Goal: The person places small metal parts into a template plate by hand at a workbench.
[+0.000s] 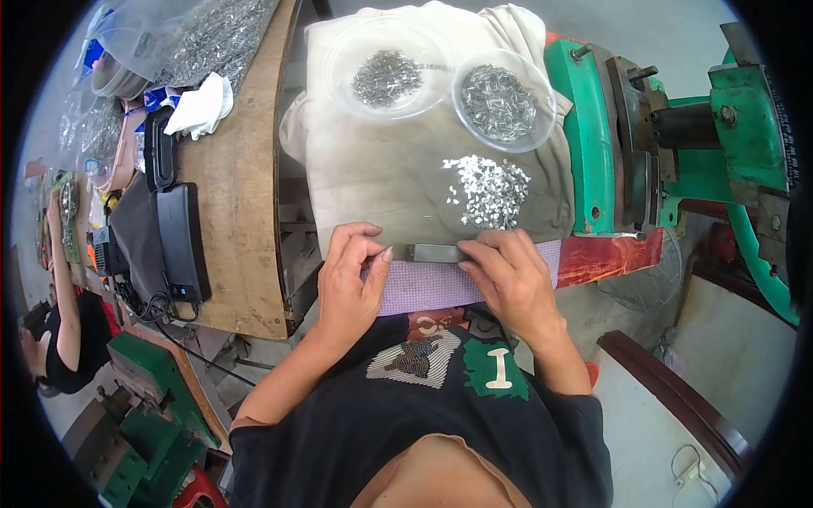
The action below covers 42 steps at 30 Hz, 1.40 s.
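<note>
Hands are meeting at the near edge of the cloth-covered work surface (pixel 381 186), and you are looking straight down on them. Your left hand (pixel 351 275) is curling its fingers narrowly, thumb and forefinger pinching together as if around something tiny; what sits between them is too small to tell. Your right hand (pixel 508 275) is lying flat and pressing down on the end of a narrow grey metal strip (pixel 434 252), which is resting between both hands, along the edge of the cloth and just above a pale purple woven pad (pixel 423 286).

Judging from this, keep the right hand steadying the strip firmly while the left fingertips are working, and keep the pinch close to the strip so nothing slips.

Just beyond the right hand, a loose pile of small shiny silver metal pieces (pixel 491 190) is lying on the beige cloth. Farther back, two clear round plastic dishes are holding more parts: the left dish (pixel 385 63) with darker, wiry pieces, the right dish (pixel 504 100) with bright pin-like ones. A green painted metal machine (pixel 593 127) is standing to the right, a worn wooden bench (pixel 237 195) to the left.
</note>
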Each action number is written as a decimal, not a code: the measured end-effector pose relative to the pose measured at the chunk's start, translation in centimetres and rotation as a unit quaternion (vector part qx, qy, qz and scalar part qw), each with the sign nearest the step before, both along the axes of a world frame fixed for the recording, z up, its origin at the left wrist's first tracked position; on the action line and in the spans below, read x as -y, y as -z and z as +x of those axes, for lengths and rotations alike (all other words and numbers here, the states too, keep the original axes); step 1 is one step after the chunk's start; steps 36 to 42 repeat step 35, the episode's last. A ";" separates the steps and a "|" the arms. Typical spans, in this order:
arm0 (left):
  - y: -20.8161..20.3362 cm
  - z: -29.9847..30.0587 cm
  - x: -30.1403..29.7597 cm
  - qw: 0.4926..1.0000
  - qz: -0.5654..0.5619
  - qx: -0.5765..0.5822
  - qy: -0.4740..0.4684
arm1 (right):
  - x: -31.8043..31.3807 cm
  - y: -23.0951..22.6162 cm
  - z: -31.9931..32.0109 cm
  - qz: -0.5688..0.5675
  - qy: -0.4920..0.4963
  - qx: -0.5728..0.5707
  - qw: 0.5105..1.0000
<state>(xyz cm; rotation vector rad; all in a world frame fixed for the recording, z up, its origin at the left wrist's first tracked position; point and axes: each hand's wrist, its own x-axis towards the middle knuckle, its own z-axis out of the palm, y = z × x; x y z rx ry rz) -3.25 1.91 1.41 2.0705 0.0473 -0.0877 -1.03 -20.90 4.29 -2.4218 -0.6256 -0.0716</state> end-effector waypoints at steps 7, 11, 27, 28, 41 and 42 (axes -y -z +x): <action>-0.5 0.8 0.7 0.997 0.067 -0.017 0.041 | -1.1 0.6 0.3 -0.003 -0.016 -0.017 1.000; -0.3 0.9 1.0 0.995 0.089 0.008 0.049 | -1.0 0.9 -0.1 -0.007 -0.010 -0.025 1.000; -0.1 0.7 0.5 0.992 0.088 0.015 0.087 | 1.9 2.9 -2.8 0.070 0.137 -0.063 0.986; 0.1 0.6 0.2 0.989 0.089 0.034 0.118 | 2.0 3.1 -2.8 0.096 0.128 -0.061 0.985; 0.2 0.7 -0.1 0.946 0.184 0.173 0.203 | 2.5 3.4 -3.4 0.054 0.106 -0.012 0.993; 0.2 0.7 -0.1 0.946 0.184 0.173 0.203 | 2.5 3.4 -3.4 0.054 0.106 -0.012 0.993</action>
